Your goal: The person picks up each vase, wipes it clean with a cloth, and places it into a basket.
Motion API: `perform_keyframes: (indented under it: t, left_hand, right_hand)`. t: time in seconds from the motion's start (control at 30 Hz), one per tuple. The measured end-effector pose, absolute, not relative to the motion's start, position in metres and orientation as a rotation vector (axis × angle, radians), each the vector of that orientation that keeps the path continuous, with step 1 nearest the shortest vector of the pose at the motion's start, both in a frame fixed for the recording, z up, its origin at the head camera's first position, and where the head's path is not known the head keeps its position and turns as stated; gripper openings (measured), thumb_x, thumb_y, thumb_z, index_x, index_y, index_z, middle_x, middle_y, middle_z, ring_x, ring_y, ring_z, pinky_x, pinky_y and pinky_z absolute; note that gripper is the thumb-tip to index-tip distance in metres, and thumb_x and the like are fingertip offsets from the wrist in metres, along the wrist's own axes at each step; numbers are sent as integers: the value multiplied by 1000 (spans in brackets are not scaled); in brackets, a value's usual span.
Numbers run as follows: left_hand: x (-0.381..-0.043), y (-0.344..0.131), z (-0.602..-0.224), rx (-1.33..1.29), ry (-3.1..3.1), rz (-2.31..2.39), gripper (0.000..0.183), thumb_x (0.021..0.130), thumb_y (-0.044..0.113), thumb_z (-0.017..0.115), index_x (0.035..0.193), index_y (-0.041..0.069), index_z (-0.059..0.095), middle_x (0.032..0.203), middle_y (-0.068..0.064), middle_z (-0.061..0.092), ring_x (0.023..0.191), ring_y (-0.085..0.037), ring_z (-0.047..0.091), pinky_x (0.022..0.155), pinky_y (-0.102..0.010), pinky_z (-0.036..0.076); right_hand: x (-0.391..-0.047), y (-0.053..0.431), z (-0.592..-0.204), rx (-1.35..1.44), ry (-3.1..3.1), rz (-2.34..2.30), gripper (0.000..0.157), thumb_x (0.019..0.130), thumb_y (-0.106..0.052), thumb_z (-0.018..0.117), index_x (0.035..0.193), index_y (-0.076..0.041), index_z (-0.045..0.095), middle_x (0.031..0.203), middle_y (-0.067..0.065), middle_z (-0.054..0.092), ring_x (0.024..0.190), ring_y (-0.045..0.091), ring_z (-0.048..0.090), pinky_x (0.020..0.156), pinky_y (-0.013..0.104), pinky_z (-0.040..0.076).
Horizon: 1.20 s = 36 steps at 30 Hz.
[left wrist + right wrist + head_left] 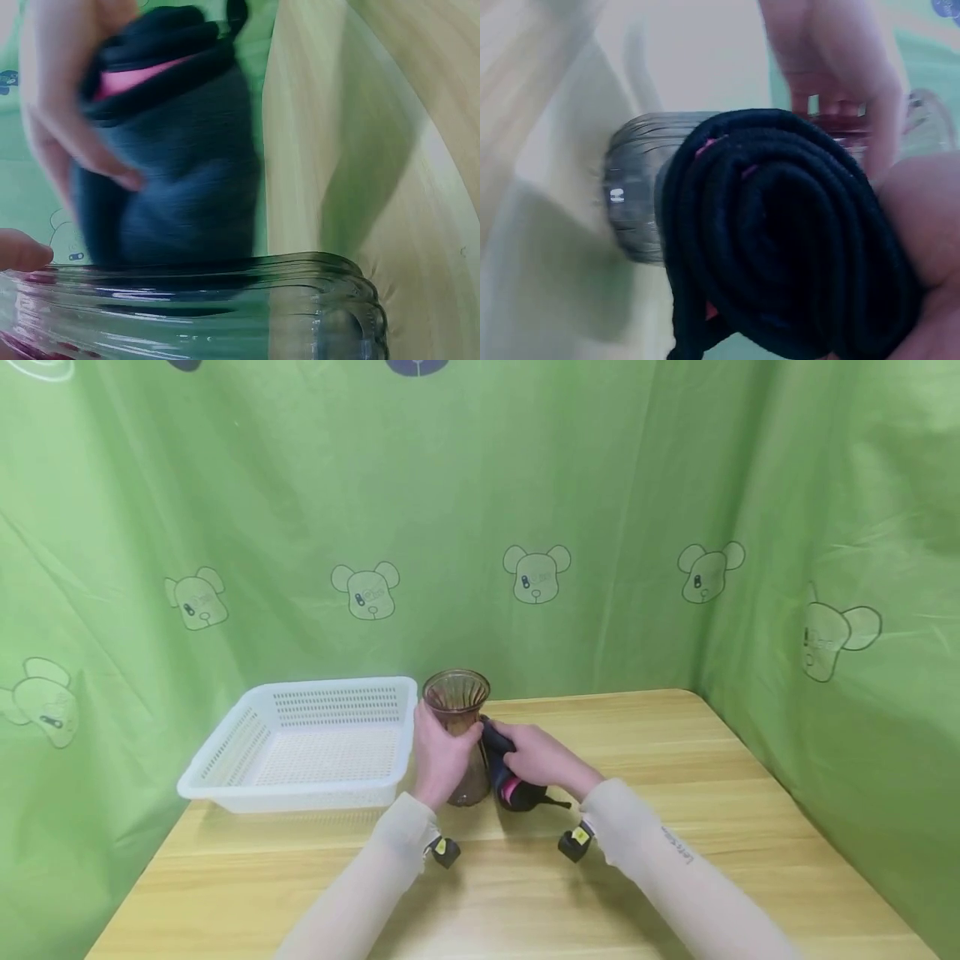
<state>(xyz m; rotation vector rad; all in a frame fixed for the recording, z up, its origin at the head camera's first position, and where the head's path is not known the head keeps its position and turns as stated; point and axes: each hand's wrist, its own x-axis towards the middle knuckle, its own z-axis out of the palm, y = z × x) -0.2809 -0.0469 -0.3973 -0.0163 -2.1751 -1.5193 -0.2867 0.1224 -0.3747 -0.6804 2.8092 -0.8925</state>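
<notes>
In the head view a brownish fluted glass vase (471,785) with a flared rim stands upright near the table's middle. My left hand (442,752) grips it around the narrow part under the rim. Just right of it, my right hand (543,756) holds a rolled dark cloth (498,768) with a pink inner layer, tilted close beside the glass. The left wrist view has the roll (187,172) behind the clear ribbed glass (195,322). Seen end-on in the right wrist view, the roll's spiral layers (780,225) hide part of the vase (634,195). A thin dark strap trails from the roll.
A white perforated plastic basket (300,793) sits on the table's left, close to my left hand. The wooden table (675,860) ends at a green curtain (450,527) printed with bear faces, which surrounds the back and both sides.
</notes>
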Motion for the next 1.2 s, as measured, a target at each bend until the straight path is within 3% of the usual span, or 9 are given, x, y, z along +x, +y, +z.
perform_keyframes:
  t: [0.23,0.43,0.57,0.7,0.87,1.2]
  left_hand:
    - [-279,-49,-397,-49,-2192,-1567,84,73,18,78,145,12,36,134,-9,60,125,-24,58,113,-41,44]
    - [-276,-48,-397,-43,-2221,-1553,83,76,26,79,145,13,34,130,-12,63,123,-27,60,110,-44,47]
    - [-277,-47,-397,-58,-2201,-1548,86,76,35,85,143,11,36,132,-10,54,121,-25,57,110,-42,46]
    - [-277,-47,-398,-39,-2197,-1527,90,74,32,87,145,9,36,135,-10,42,122,-25,50,112,-42,44]
    - [-278,-48,-398,-16,-2208,-1503,87,74,27,85,145,10,37,135,-8,45,124,-24,50,113,-42,43]
    - [-278,-51,-397,-44,-2205,-1568,83,74,19,79,145,13,36,136,-8,58,127,-24,57,114,-42,42]
  right_hand:
    - [-288,118,-349,-682,2870,-984,65,95,-4,54,157,-14,36,142,26,55,99,28,64,84,40,56]
    - [-301,115,-367,-732,2887,-921,64,92,0,54,154,-10,41,137,26,60,101,28,64,88,42,56]
    - [-304,115,-389,-702,2874,-813,66,90,2,55,154,-9,41,131,26,63,94,25,66,83,39,58]
    - [-302,116,-406,-622,2796,-777,70,89,2,54,156,-10,37,125,27,65,78,21,66,70,33,58]
    - [-297,119,-409,-600,2783,-801,70,87,2,57,154,-12,41,113,23,69,69,17,63,61,28,54]
    - [-285,118,-364,-694,2872,-933,65,94,-4,56,155,-14,39,140,26,57,91,24,65,80,37,56]
